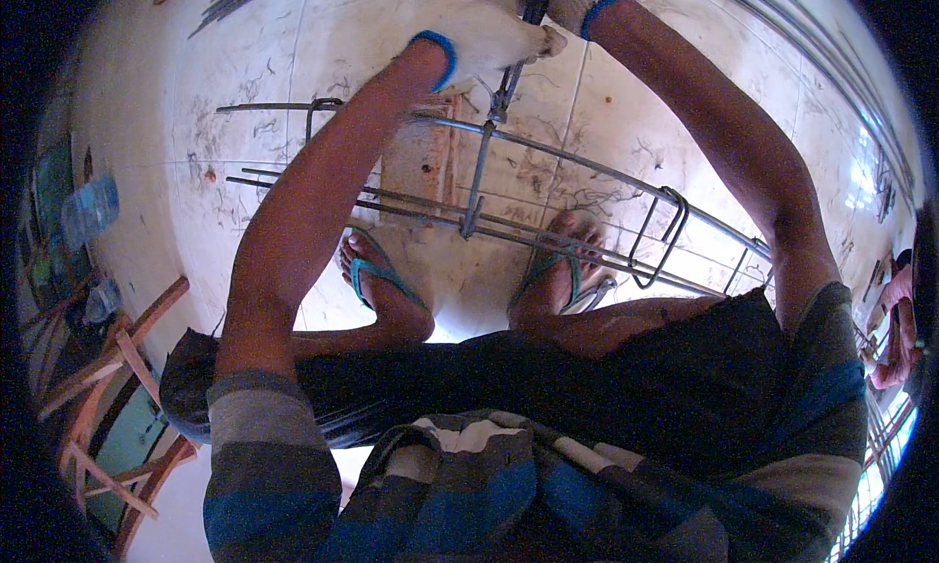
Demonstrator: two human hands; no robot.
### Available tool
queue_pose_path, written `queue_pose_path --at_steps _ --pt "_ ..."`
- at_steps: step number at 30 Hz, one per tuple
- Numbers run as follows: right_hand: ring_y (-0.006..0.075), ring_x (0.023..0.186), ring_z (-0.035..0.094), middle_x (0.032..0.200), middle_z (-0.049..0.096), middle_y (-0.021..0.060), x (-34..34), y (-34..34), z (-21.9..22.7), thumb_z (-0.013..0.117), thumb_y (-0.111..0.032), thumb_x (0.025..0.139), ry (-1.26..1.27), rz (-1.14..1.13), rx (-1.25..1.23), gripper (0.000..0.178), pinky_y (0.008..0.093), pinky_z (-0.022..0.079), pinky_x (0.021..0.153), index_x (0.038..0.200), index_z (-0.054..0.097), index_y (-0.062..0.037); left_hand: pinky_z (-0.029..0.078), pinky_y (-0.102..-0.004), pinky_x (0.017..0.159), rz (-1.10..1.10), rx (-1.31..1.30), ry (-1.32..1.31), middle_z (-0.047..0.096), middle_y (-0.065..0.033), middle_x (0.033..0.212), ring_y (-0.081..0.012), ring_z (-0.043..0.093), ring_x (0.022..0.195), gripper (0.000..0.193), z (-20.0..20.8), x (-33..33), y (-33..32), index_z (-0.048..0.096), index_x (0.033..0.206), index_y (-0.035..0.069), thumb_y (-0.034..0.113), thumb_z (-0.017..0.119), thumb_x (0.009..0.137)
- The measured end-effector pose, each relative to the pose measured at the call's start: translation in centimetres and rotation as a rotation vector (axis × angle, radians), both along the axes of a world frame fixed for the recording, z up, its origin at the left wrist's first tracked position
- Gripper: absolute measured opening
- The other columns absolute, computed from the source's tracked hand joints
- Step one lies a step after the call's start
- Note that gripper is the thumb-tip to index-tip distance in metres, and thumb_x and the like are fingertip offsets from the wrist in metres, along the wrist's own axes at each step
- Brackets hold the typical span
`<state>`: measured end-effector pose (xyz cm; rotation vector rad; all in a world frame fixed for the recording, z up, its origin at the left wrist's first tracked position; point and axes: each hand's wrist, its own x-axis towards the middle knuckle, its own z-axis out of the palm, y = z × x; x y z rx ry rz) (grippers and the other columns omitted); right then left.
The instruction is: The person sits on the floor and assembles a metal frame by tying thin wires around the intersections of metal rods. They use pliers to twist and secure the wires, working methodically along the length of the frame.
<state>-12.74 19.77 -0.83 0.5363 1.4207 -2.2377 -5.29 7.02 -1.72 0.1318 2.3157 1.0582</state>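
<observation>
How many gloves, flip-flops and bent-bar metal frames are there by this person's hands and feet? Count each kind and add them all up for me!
White gloves: 2
Green-strapped flip-flops: 2
Metal bar frame: 1
Total: 5

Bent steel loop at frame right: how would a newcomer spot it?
Find the grey steel rod frame crossing the pale tiled floor. Follow it rightward, past the sandalled right foot, to the bent steel loop. Unlike the narrow steel loop mid-frame, this one shows as an open, slanted rectangle.
</observation>
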Motion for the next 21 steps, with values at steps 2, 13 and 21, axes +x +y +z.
queue_pose_path --at_steps 2,13,21 --pt "0.0161 0.054 0.045 0.066 0.043 -0.0003 0.1 0.4 0.4 0.072 -0.041 0.095 0.043 0.075 0.063 0.034 0.0341 0.042 0.050 0.089 0.051 -0.0144 0.060 -0.0371 0.072 -0.038 -0.156 0.079 0.076 -0.0125 0.096 -0.0224 0.074 0.081 0.038 1.1 -0.1 0.7 0.072 0.104 0.002 0.039 0.062 0.102" --pt "0.0247 0.087 0.064 0.099 0.064 0.0116 0.8 1.5 2.9 0.072 -0.056 0.092 0.450 0.359 0.485 0.064 0.0415 0.055 0.081 0.130 0.059 -0.0059 0.058 -0.0517 0.097 0.178 1.024 -0.603 0.071 -0.0186 0.119 -0.0343 0.072 0.106 0.037 -3.2 -1.8 -3.2 0.060 0.135 0.000 0.022 0.060 0.105" --pt "0.0373 0.112 0.064 0.119 0.069 0.0192 0.8 3.4 8.9 0.082 -0.021 0.075 1.792 0.149 1.324 0.060 0.0482 0.051 0.100 0.132 0.064 -0.0097 0.062 -0.0341 0.071 -0.170 0.160 -0.018 0.073 -0.0105 0.091 -0.0180 0.072 0.081 0.023 7.9 -5.4 -0.8 0.067 0.114 0.002 0.021 0.055 0.106"
